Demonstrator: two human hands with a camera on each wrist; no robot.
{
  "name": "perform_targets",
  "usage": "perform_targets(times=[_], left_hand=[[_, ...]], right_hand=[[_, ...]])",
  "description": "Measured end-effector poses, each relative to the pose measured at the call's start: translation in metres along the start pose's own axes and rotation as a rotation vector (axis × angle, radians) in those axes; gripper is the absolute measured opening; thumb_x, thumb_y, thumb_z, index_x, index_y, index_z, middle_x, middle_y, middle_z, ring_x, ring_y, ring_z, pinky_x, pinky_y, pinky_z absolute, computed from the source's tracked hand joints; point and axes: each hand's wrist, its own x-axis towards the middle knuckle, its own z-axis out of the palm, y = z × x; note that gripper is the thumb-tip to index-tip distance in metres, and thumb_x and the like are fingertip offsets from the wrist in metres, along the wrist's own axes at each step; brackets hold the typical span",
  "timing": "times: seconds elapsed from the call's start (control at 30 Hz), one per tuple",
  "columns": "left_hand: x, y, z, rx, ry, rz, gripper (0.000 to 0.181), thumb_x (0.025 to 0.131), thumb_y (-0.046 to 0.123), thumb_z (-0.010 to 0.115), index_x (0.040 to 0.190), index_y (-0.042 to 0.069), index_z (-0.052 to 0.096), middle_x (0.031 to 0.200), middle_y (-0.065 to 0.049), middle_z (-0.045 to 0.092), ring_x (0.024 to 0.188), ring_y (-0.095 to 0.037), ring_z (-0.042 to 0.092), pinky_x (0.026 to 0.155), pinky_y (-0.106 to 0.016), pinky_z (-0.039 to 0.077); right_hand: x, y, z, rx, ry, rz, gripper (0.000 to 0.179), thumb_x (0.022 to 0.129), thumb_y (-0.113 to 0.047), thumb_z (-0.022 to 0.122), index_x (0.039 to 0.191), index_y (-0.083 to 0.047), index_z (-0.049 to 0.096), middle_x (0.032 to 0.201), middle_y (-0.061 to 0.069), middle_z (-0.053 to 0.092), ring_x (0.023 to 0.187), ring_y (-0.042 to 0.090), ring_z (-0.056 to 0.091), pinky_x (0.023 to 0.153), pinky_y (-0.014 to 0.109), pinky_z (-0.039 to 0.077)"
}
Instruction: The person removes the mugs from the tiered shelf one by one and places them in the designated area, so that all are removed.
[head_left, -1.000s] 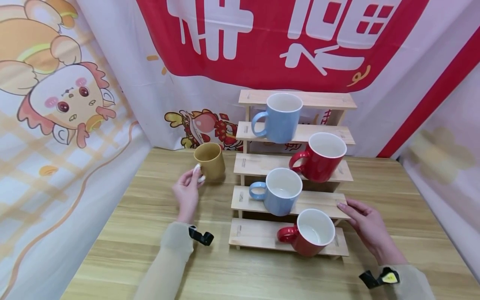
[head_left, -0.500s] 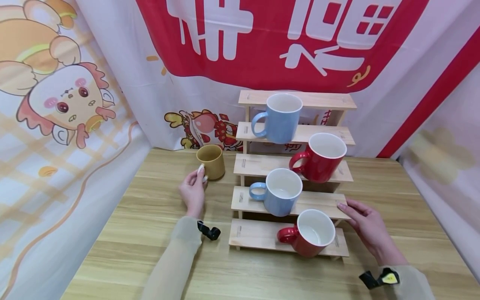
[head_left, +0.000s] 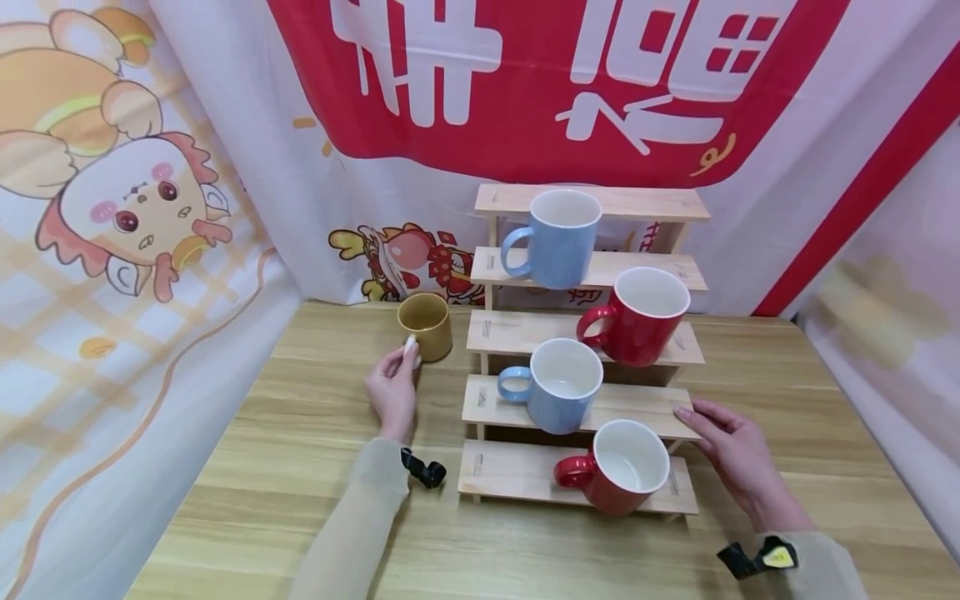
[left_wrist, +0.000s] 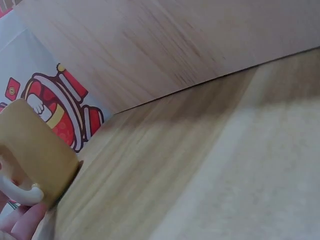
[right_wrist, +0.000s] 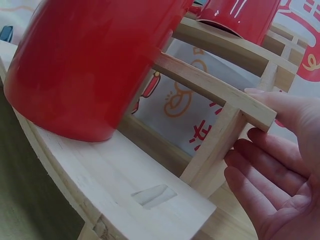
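Note:
A mustard-yellow mug point(head_left: 437, 340) with a white handle point(left_wrist: 20, 194) stands upright on the wooden table, left of the shelf rack. My left hand point(head_left: 392, 390) pinches that handle; fingertips show below it in the left wrist view. At the rack's right side, my right hand point(head_left: 738, 454) grips the end of the second-lowest board point(head_left: 645, 406) between thumb and fingers. This board carries a light blue mug point(head_left: 562, 392). A red mug point(head_left: 626, 467) sits on the lowest board, large in the right wrist view. All the handles on the rack point left.
Higher on the stepped wooden rack point(head_left: 506, 329) stand another red mug point(head_left: 647, 321) and another light blue mug point(head_left: 561, 246). The topmost board point(head_left: 652, 200) lies behind them. Printed cloth point(head_left: 255, 167) hangs around the table's back and sides.
My left hand has moved a little to the right, and the mustard-yellow mug has shifted slightly right with its handle swung toward me. My right hand stays on the board.

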Motion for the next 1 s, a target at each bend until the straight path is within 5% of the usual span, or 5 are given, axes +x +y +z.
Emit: perform_targets(times=[0.23, 0.43, 0.67, 0.83, 1.0], left_hand=[[-0.006, 0.017, -0.004, -0.013, -0.029, -0.060, 0.070, 0.080, 0.027, 0.090, 0.140, 0.005, 0.060, 0.135, -0.011, 0.064, 0.123, -0.022, 0.062, 0.096, -0.031, 0.055], [-0.010, 0.069, 0.014, 0.062, -0.059, 0.149, 0.070, 0.081, 0.035, 0.088, 0.141, 0.011, 0.061, 0.142, -0.004, 0.059, 0.132, -0.015, 0.054, 0.107, -0.022, 0.044], [-0.024, 0.132, 0.052, 0.038, -0.244, 0.331, 0.059, 0.085, 0.030, 0.086, 0.137, 0.013, 0.064, 0.139, -0.001, 0.063, 0.129, -0.013, 0.056, 0.112, -0.029, 0.042], [-0.035, 0.157, 0.084, 0.054, -0.401, 0.357, 0.052, 0.087, 0.026, 0.085, 0.134, 0.013, 0.067, 0.134, -0.001, 0.066, 0.125, -0.014, 0.059, 0.109, -0.034, 0.045], [-0.041, 0.164, 0.109, 0.104, -0.521, 0.316, 0.049, 0.087, 0.027, 0.084, 0.132, 0.014, 0.069, 0.130, -0.002, 0.068, 0.121, -0.014, 0.062, 0.105, -0.034, 0.049]], right_hand=[[-0.001, 0.002, 0.001, 0.033, -0.003, -0.024, 0.015, 0.097, -0.018, 0.073, 0.111, -0.024, 0.077, 0.107, -0.011, 0.071, 0.098, 0.004, 0.068, 0.086, 0.020, 0.057], [-0.002, 0.001, -0.001, 0.029, -0.006, -0.011, 0.017, 0.098, -0.020, 0.073, 0.114, -0.023, 0.076, 0.108, -0.012, 0.070, 0.099, 0.004, 0.068, 0.087, 0.019, 0.056], [-0.002, 0.001, -0.002, 0.021, -0.003, -0.007, 0.019, 0.098, -0.022, 0.073, 0.116, -0.023, 0.075, 0.109, -0.012, 0.070, 0.100, 0.004, 0.067, 0.087, 0.019, 0.056], [-0.002, 0.001, -0.002, 0.029, -0.008, -0.008, 0.018, 0.098, -0.022, 0.072, 0.116, -0.023, 0.075, 0.110, -0.012, 0.070, 0.100, 0.004, 0.067, 0.087, 0.020, 0.056], [-0.004, 0.001, 0.000, 0.034, -0.012, -0.021, 0.017, 0.098, -0.020, 0.072, 0.114, -0.023, 0.076, 0.110, -0.011, 0.070, 0.100, 0.004, 0.066, 0.087, 0.019, 0.056]])
